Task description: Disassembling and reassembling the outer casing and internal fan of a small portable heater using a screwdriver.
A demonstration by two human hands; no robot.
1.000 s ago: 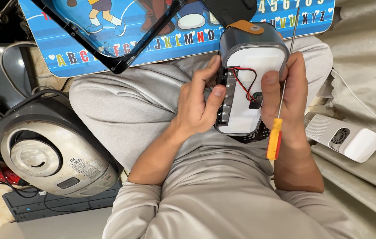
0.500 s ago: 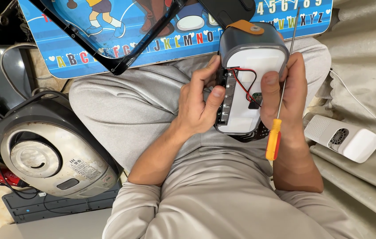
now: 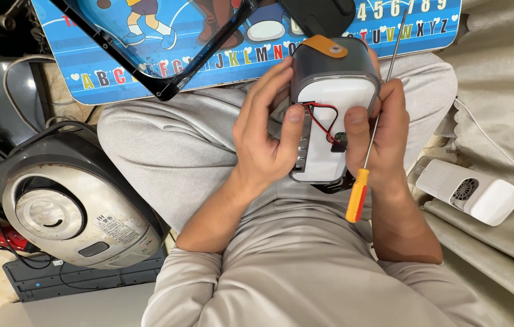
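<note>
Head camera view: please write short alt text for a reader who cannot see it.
Seen from above, a seated person's two hands hold an opened grey and white device with red and black wires exposed. The right hand also holds a screwdriver with a yellow and red handle; the left hand grips the device's other side.

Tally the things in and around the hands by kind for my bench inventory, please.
Opened grey and white device, held by left hand and right hand: 1
Screwdriver with orange and yellow handle, in the right hand: 1
Rice cooker: 1
White fan unit: 1
Blue alphabet mat: 1
Total: 5
</note>
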